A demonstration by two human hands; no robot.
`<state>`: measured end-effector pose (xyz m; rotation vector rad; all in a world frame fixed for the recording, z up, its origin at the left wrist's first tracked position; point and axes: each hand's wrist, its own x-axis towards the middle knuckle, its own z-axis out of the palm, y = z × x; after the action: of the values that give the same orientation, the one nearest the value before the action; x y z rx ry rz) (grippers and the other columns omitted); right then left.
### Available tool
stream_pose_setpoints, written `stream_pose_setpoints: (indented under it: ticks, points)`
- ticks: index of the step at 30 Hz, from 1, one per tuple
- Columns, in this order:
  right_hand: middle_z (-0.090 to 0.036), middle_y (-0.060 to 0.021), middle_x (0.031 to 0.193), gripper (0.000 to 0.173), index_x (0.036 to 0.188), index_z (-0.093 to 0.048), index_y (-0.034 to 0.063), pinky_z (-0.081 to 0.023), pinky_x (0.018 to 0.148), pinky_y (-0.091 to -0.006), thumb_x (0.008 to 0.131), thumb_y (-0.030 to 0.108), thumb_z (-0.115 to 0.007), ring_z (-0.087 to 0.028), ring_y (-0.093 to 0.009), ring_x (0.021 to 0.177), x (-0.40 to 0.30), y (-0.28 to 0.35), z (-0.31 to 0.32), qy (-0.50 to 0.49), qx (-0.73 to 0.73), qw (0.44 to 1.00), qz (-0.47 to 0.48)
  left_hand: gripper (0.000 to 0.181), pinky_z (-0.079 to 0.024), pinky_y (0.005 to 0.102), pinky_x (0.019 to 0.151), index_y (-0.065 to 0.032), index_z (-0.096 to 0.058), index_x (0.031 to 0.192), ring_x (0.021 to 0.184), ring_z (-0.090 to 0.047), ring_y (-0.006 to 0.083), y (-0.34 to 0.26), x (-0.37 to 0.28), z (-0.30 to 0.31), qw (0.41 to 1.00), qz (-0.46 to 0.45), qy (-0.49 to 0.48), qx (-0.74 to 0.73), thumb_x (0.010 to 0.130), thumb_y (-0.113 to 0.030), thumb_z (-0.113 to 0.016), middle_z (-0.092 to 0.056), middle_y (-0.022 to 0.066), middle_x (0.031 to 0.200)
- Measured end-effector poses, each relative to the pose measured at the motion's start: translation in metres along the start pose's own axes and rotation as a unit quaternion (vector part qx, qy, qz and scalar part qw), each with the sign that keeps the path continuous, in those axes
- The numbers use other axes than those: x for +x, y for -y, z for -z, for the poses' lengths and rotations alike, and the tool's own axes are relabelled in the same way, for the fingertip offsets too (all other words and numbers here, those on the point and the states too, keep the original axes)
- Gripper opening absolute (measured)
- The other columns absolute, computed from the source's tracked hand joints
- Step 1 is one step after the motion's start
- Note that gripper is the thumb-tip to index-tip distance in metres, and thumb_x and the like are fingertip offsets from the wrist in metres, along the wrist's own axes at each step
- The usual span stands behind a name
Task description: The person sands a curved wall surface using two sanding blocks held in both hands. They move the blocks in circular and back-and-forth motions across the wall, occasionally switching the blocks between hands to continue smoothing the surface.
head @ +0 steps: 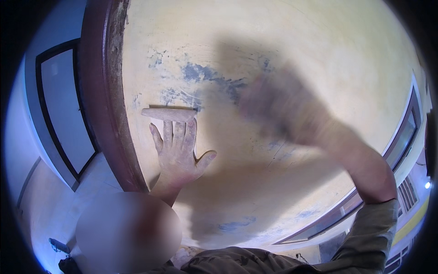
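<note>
My left hand [179, 150] lies flat against a cream plastered wall [325, 44], fingers spread and thumb out to the side. Its fingertips reach a pale, dusty piece with a rounded upper edge [169, 114]; whether this is a fixed plate or a curled sheet is unclear. To the right, my right hand [273, 102] is at the wall, heavily smeared by motion. I cannot make out whether it holds something. Between and above the hands, a blue-grey worn patch [202, 72] with pale scratches marks the wall.
A dark brown door frame [102, 85] borders the wall on the left, with a dark-framed panel [61, 109] beyond it. Windows [407, 126] line the right rim. A blurred round patch hides part of the lower left. More bluish marks [237, 224] show lower on the wall.
</note>
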<state>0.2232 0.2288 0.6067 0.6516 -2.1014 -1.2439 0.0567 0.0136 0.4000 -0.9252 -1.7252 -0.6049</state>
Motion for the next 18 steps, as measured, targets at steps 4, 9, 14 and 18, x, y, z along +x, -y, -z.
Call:
stream_pose_setpoints:
  ticks: [4, 9, 14, 18]
  points:
    - [-0.044, -0.0010, 0.153, 0.066, 0.150, -0.046, 0.0241, -0.018, 0.120, -0.0615, 0.090, 0.045, -0.065, -0.035, -0.022, 0.146, 0.021, -0.060, 0.029, -0.147, -0.143, 0.933, -0.297, 0.099, -0.004, 0.0728, 0.113, 0.0050, -0.025, 0.154, 0.147, -0.016, 0.0529, 0.002, -0.006, -0.001, 1.000, 0.003, 0.009, 0.003, 0.088, -0.062, -0.058, -0.028, 0.0272, 0.158]
    - [-0.036, -0.0031, 0.158, 0.060, 0.153, -0.037, 0.0213, -0.023, 0.119, -0.0607, 0.098, 0.042, -0.050, -0.042, -0.028, 0.140, -0.025, 0.043, -0.004, 0.004, 0.061, 0.998, 0.016, 0.096, -0.004, 0.0727, 0.113, 0.0003, -0.026, 0.155, 0.148, -0.014, 0.0527, 0.009, -0.008, -0.005, 1.000, -0.006, 0.004, -0.004, 0.088, -0.060, -0.059, -0.026, 0.0273, 0.159]
    - [-0.041, 0.0029, 0.156, 0.060, 0.144, -0.052, 0.0368, -0.023, 0.114, -0.0693, 0.087, 0.040, -0.069, -0.034, -0.028, 0.145, -0.024, 0.008, 0.019, -0.048, -0.061, 0.962, -0.263, 0.082, -0.002, 0.0764, 0.111, -0.0206, -0.036, 0.156, 0.149, -0.013, 0.0518, -0.007, 0.002, 0.011, 0.999, 0.015, 0.021, 0.019, 0.087, -0.056, -0.063, -0.019, 0.0268, 0.162]
    - [-0.039, 0.0038, 0.157, 0.059, 0.145, -0.050, 0.0395, -0.024, 0.113, -0.0704, 0.089, 0.043, -0.067, -0.033, -0.027, 0.147, -0.025, 0.015, 0.017, -0.067, -0.088, 0.943, -0.314, 0.076, -0.006, 0.0776, 0.109, -0.0289, -0.039, 0.155, 0.149, -0.011, 0.0520, -0.015, 0.064, 0.028, 1.000, 0.021, -0.004, 0.010, 0.088, -0.057, -0.062, -0.014, 0.0289, 0.162]
